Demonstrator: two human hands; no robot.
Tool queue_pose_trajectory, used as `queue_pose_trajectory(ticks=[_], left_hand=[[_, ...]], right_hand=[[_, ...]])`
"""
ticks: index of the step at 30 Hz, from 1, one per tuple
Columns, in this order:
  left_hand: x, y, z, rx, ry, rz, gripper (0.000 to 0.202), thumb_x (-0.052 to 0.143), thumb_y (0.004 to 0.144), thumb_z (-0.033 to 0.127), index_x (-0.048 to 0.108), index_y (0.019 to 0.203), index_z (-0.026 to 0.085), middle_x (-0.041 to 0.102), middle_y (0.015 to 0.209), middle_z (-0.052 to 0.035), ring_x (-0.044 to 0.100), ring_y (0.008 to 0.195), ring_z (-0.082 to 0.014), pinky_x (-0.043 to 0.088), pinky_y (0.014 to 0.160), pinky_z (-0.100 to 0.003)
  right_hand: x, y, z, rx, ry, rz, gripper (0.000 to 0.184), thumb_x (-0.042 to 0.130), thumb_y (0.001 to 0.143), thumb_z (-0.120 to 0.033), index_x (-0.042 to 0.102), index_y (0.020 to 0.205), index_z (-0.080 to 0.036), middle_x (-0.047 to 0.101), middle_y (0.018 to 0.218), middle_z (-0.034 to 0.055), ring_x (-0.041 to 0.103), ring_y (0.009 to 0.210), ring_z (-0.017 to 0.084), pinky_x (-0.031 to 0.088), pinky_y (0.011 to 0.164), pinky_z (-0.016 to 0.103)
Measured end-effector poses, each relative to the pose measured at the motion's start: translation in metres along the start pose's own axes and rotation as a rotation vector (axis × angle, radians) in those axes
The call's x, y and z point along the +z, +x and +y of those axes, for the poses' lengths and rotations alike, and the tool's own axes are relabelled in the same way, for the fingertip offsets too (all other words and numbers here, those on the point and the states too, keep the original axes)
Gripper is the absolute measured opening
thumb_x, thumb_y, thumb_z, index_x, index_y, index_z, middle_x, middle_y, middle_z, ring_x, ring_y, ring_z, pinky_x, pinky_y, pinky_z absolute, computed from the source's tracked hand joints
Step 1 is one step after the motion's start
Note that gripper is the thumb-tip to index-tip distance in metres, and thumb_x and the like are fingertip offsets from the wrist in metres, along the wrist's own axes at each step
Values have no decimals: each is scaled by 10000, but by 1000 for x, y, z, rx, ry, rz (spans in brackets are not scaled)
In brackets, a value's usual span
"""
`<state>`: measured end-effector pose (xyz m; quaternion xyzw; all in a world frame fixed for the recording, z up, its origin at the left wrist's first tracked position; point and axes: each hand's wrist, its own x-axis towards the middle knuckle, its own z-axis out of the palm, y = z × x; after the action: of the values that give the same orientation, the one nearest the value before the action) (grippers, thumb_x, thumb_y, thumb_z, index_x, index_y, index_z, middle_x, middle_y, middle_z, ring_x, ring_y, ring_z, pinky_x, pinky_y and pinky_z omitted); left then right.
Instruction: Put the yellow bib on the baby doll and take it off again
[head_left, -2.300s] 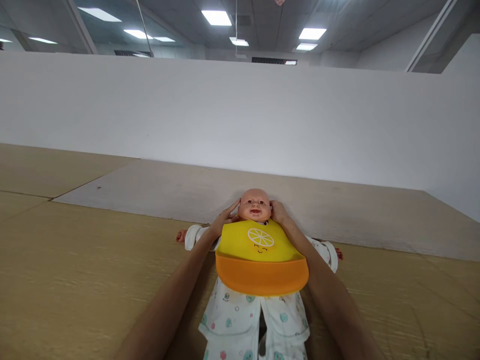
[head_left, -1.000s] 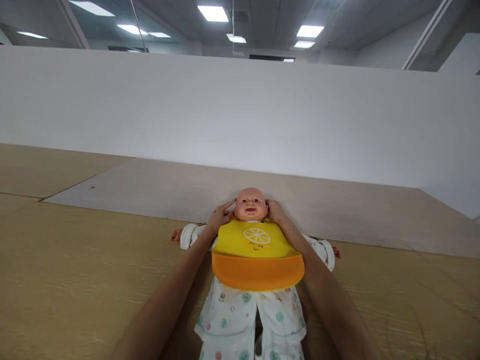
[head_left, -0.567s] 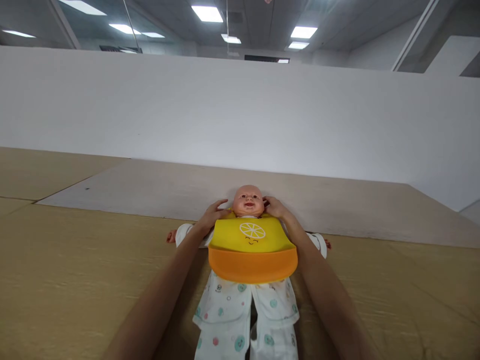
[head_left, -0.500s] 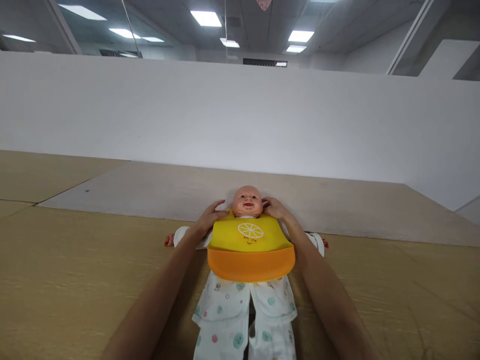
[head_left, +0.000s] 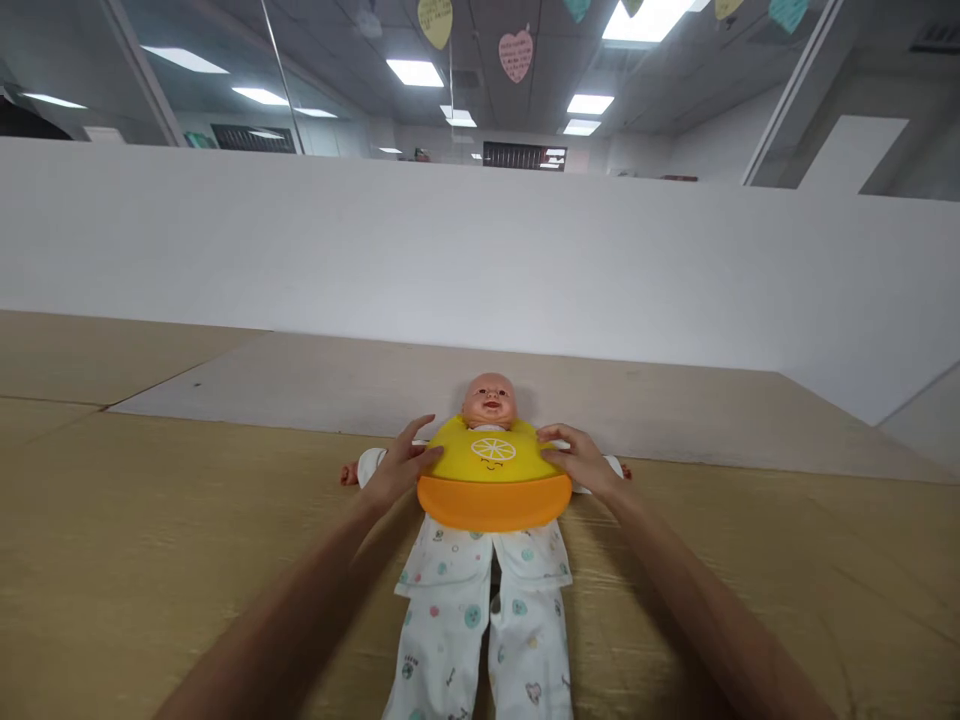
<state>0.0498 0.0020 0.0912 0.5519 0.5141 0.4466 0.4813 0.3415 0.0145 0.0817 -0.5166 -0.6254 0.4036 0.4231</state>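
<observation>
A baby doll (head_left: pixel 489 397) lies on its back, arms spread out, in white clothes (head_left: pixel 480 610) with a coloured print. Over its chest sits a yellow silicone bib (head_left: pixel 457 456) with a white citrus slice, a smiling face and an orange catch pocket (head_left: pixel 493 504). My left hand (head_left: pixel 405 466) is at the bib's left edge, thumb and fingers apart. On the opposite edge, my right hand (head_left: pixel 579 458) has its fingertips on or close to the yellow part, fingers loosely curved and apart. Neither hand grips anything.
The doll lies on a tan surface (head_left: pixel 187 540) with a paler grey panel (head_left: pixel 360 385) behind its head. A white low wall (head_left: pixel 450 260) rises beyond, topped by glass. Heart-shaped paper notes (head_left: pixel 516 56) hang at the glass.
Both hands have moved from beside the doll's neck down to the sides of the bib. The camera view has tilted up slightly, showing more paper hearts.
</observation>
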Motion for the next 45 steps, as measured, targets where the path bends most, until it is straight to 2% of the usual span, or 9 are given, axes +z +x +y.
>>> queue_pose_trajectory(ticks=[4, 10, 17, 22, 25, 31, 34, 38, 45], left_hand=[[-5, -5, -4, -60, 30, 112, 489, 664, 637, 407, 655, 1064, 169, 666, 762, -19, 613, 744, -188, 449, 624, -257], [-8, -22, -16, -68, -89, 112, 366, 662, 655, 444, 681, 925, 198, 678, 918, -49, 607, 778, -190, 469, 629, -258], [8, -41, -48, 39, -100, 281, 506, 439, 835, 566, 502, 1219, 242, 528, 563, 33, 446, 464, -147, 338, 448, -249], [-20, -27, -65, 223, 397, 348, 407, 445, 855, 439, 484, 1188, 209, 507, 498, 45, 472, 511, -181, 407, 611, -320], [-40, -16, -76, 319, 735, 390, 249, 484, 818, 343, 535, 1034, 230, 632, 595, 7, 565, 670, -217, 387, 830, -395], [-63, -15, -85, 252, 1149, 335, 235, 471, 825, 353, 464, 624, 231, 555, 575, -15, 540, 584, -204, 340, 553, -297], [-78, -16, -81, 390, 1137, 402, 234, 465, 850, 376, 519, 686, 218, 586, 665, -33, 562, 637, -193, 391, 580, -291], [-97, -9, -82, 672, 1081, 337, 355, 542, 822, 424, 597, 1069, 176, 629, 1123, -136, 553, 1068, -278, 436, 923, -415], [-98, -2, -92, 567, 1083, 246, 429, 538, 843, 449, 618, 1190, 209, 670, 1148, -113, 518, 1153, -303, 384, 1004, -461]], right_hand=[[2, -21, -9, 42, 101, -75, 317, 651, 664, -410, 640, 855, -157, 645, 967, 54, 576, 944, 177, 429, 893, 311], [2, -49, -6, 5, 157, -113, 275, 654, 736, -388, 651, 934, -197, 624, 1056, 38, 558, 989, 172, 451, 835, 268], [-9, -80, 12, -130, 106, -280, 595, 603, 836, -385, 327, 1361, -330, 452, 1310, 64, 545, 714, 74, 457, 595, 215], [-40, -80, 50, -318, -437, 40, 493, 507, 880, -391, 380, 1334, -249, 543, 1143, 97, 552, 665, 112, 481, 559, 257], [-62, -66, 76, -390, -676, 256, 438, 485, 879, -413, 461, 1261, -201, 533, 1175, 122, 588, 929, 193, 526, 796, 340], [-92, -45, 98, -316, -844, 150, 645, 527, 814, -557, 448, 1336, -186, 501, 1330, 122, 442, 1259, 268, 390, 1068, 460], [-99, -46, 101, -149, -750, 71, 696, 510, 807, -606, 430, 1355, -184, 504, 1345, 119, 460, 1252, 269, 414, 1051, 448], [-102, -48, 105, -153, -691, 49, 637, 537, 797, -598, 484, 1302, -214, 539, 1312, 110, 493, 1215, 279, 423, 1041, 431], [-96, -51, 108, -150, -649, 116, 521, 522, 807, -586, 567, 1170, -215, 623, 1153, 102, 595, 1027, 268, 516, 880, 410]])
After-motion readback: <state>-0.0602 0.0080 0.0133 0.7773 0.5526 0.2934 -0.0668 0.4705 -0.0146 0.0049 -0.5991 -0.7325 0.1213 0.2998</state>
